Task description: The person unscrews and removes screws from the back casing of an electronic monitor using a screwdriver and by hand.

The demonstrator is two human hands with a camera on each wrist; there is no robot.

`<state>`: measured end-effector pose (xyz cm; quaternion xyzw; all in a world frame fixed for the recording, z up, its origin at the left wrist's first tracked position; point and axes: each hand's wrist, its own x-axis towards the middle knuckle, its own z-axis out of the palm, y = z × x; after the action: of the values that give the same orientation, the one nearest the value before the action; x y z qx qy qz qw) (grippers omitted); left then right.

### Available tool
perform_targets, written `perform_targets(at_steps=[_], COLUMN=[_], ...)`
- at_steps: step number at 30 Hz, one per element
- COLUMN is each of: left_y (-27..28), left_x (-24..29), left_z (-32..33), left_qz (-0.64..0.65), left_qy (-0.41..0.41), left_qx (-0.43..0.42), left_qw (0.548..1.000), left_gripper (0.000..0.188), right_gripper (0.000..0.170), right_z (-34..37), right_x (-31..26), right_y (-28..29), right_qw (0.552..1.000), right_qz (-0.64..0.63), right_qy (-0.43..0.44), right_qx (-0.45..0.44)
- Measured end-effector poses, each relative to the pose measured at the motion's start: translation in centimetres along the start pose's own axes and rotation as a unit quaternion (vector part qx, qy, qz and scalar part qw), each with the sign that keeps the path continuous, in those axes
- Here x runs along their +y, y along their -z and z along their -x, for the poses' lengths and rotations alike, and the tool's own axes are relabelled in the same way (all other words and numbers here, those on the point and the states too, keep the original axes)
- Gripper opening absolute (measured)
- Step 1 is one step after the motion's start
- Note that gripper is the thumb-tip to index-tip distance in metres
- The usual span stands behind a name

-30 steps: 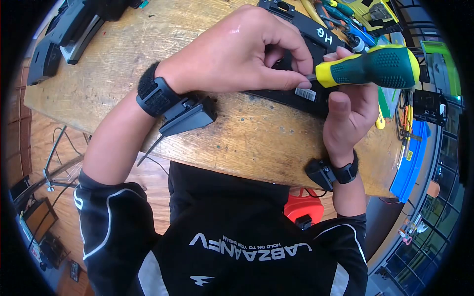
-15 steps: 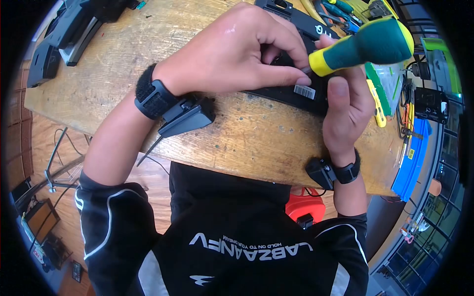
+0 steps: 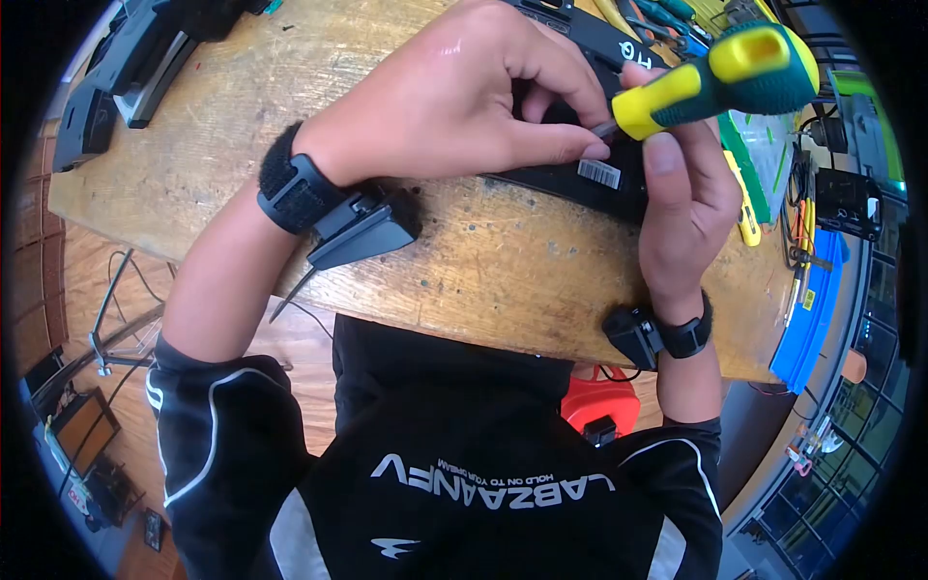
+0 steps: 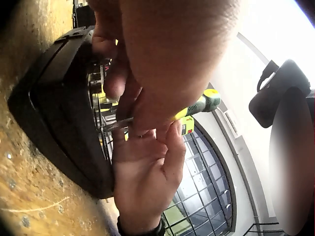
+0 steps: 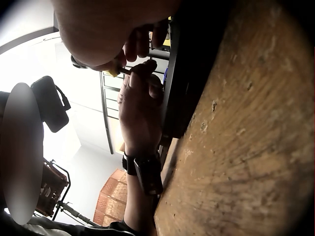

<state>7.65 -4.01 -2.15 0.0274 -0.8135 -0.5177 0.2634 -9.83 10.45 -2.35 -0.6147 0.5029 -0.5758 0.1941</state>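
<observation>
A black casing [image 3: 553, 186] with a barcode label [image 3: 599, 173] lies on the bench. Over it, my left hand [image 3: 464, 101] has thumb and fingertips pinched at the screwdriver shaft [image 3: 605, 129]. My right hand [image 3: 688, 208] holds the green and yellow screwdriver [image 3: 720, 85] by its handle, thumb on the near side and fingers behind. In the left wrist view, the shaft [image 4: 119, 124] points into the open side of the casing [image 4: 64, 105], where its tip is hard to make out. The right wrist view shows my left hand [image 5: 140, 105] beside the casing [image 5: 189, 73].
Several hand tools [image 3: 667, 19] lie beyond the casing. On the right are a yellow cutter [image 3: 746, 208], a green-edged clear case [image 3: 764, 155] and a blue tray [image 3: 810, 314]. Black equipment [image 3: 155, 68] stands at the far left. The bench's front edge runs close to the body.
The screwdriver handle has tilted upward in the head view and turned, showing a different yellow side. My right fingers have shifted along with it; my left hand has barely moved.
</observation>
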Motion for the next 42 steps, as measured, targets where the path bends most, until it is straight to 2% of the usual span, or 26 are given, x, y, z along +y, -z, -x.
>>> perform_targets(at_steps=[1, 2, 5, 7, 8, 10, 11, 14, 16, 19, 20, 22, 23, 25, 26, 28, 30, 35, 40, 42], left_y=[-0.1, 0.2, 0.9, 0.5, 0.4, 0.2, 0.3, 0.8, 1.1, 1.1, 1.0, 0.4, 0.2, 0.0, 0.1, 0.3, 0.5, 1.0, -0.2, 0.0], left_x=[-0.2, -0.1, 2.0, 2.7, 2.0, 0.1, -0.4, -0.2, 0.6, 1.1, 0.9, 0.4, 0.1, -0.5, -0.5, -0.3, -0.3, 0.0, -0.7, -0.5], left_z=[-0.2, -0.2, -0.3, -0.1, -0.1, -0.2, -0.1, -0.1, -0.3, -0.4, -0.3, -0.2, -0.3, -0.4, -0.3, -0.1, -0.2, -0.3, 0.1, 0.0], left_qz=[0.043, 0.043, 0.021, -0.065, -0.065, 0.070, 0.070, 0.052, 0.042, 0.045, 0.045, 0.051, 0.051, 0.068, 0.067, 0.092, 0.083, 0.060, 0.136, 0.110], left_qy=[-0.057, -0.058, -0.034, -0.017, -0.016, -0.055, -0.055, -0.035, 0.042, 0.051, 0.052, -0.017, -0.018, -0.112, -0.112, -0.007, -0.011, -0.004, -0.030, -0.028], left_qx=[0.026, 0.025, -0.010, -0.009, -0.009, -0.003, -0.003, -0.013, -0.018, -0.037, -0.037, -0.011, -0.010, 0.022, 0.022, -0.010, -0.012, -0.045, 0.014, 0.008], left_qw=[0.997, 0.997, 0.999, 0.998, 0.998, 0.996, 0.996, 0.998, 0.998, 0.997, 0.997, 0.998, 0.998, 0.991, 0.991, 0.996, 0.996, 0.997, 0.990, 0.994], left_gripper=[0.014, 0.014, 0.013, 0.013, 0.013, 0.013, 0.013, 0.014, 0.015, 0.016, 0.016, 0.015, 0.015, 0.014, 0.014, 0.015, 0.016, 0.019, 0.017, 0.017], right_gripper=[0.035, 0.040, 0.046, 0.046, 0.043, 0.035, 0.035, 0.039, 0.045, 0.048, 0.044, 0.041, 0.038, 0.033, 0.034, 0.036, 0.041, 0.045, 0.047, 0.048], right_z=[0.2, 0.3, 0.6, 0.2, 0.3, 0.0, 0.0, 0.0, 0.3, 0.5, 0.5, 0.2, 0.1, 0.1, 0.0, 0.0, 0.0, 0.4, 0.3, 0.1], right_x=[0.3, 0.4, 0.6, 0.0, 0.1, -0.4, -0.5, -0.4, 0.4, 0.7, 0.6, 0.3, 0.1, -0.5, -0.6, -0.4, 0.1, 0.5, -0.2, -0.3], right_y=[0.1, -0.2, -0.3, -0.5, -0.2, -0.3, -0.2, 0.0, -0.1, -0.2, -0.3, -0.2, -0.1, -0.3, -0.1, -0.1, -0.2, -0.2, 0.0, 0.0], right_qw=[1.000, 0.998, 0.999, 0.999, 1.000, 1.000, 1.000, 0.999, 0.999, 0.999, 0.998, 0.999, 1.000, 0.999, 1.000, 1.000, 0.998, 0.998, 0.999, 0.999], right_qz=[-0.019, -0.044, -0.034, -0.030, -0.017, -0.015, -0.014, -0.017, -0.033, -0.028, -0.054, -0.037, -0.019, 0.002, 0.002, 0.002, -0.052, -0.056, 0.016, 0.010], right_qy=[0.002, 0.008, 0.011, 0.003, -0.002, -0.019, -0.020, -0.029, 0.006, 0.020, 0.012, 0.010, 0.008, -0.025, -0.024, -0.023, 0.006, 0.007, -0.034, -0.034], right_qx=[0.016, 0.038, 0.031, 0.025, 0.013, 0.008, 0.008, -0.003, 0.021, 0.022, 0.030, 0.016, 0.003, 0.020, 0.008, -0.004, 0.023, 0.042, 0.030, 0.024])
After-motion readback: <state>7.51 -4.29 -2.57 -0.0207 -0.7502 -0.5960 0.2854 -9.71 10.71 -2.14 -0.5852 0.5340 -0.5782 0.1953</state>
